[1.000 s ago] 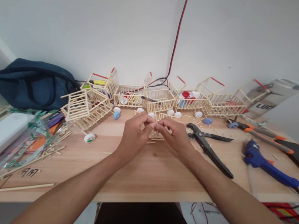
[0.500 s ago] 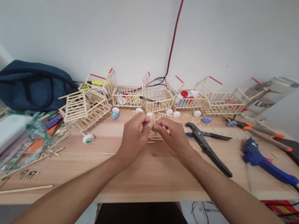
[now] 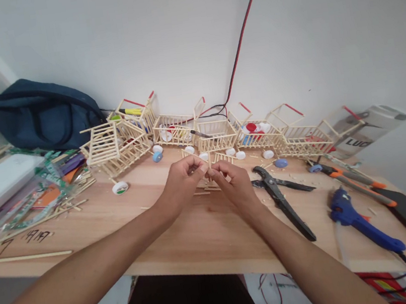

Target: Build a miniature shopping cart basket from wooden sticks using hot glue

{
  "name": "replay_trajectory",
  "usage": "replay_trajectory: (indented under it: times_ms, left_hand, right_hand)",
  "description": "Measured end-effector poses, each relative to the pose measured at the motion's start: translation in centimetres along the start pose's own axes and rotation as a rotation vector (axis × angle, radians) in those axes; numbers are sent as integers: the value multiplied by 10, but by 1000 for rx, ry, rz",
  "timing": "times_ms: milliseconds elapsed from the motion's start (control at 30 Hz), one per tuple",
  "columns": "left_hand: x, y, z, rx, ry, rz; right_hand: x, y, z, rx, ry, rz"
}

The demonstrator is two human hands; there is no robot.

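My left hand [image 3: 184, 177] and my right hand [image 3: 233, 178] meet at the fingertips above the middle of the wooden table [image 3: 201, 238]. A thin wooden stick [image 3: 209, 160] stands up between them, pinched by my right hand. The fingers of my left hand are pinched together too; what they hold is too small to make out. Behind the hands stands a row of small stick carts, one of them a cart [image 3: 215, 135] just beyond my fingers. Short sticks lie under and around the fingertips.
Black pliers [image 3: 285, 205] and a blue glue gun [image 3: 367, 226] lie to the right, near orange-handled pliers [image 3: 360, 184]. At the left are a white case [image 3: 1, 182], loose sticks and a dark blue bag [image 3: 45, 114]. A carton [image 3: 371, 129] leans at the back right.
The view has shifted very slightly. Both hands stay together at nearly the same spot, with my left fingers moved only a little.
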State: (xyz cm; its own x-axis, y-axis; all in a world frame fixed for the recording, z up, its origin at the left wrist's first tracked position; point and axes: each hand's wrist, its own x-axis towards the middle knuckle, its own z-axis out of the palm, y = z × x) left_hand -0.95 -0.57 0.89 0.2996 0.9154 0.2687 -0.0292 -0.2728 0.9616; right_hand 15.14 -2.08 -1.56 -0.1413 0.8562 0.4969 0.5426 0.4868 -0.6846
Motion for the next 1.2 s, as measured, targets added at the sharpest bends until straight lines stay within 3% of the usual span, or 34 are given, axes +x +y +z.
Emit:
replay_trajectory:
  times_ms: [167,767,1000,1200]
  left_hand:
    - [-1,3,1,-121,-27,-68]
    - [0,2,0,-135,-23,-112]
    - [4,2,-6,-136,-154,-65]
    - [7,2,-8,-26,-116,-16]
  right_hand:
    - [1,-3,0,23,-11,-26]
    - [0,-3,0,-19,24,-64]
    - [-1,-2,-2,18,12,-58]
    - [-2,-1,-3,28,7,-58]
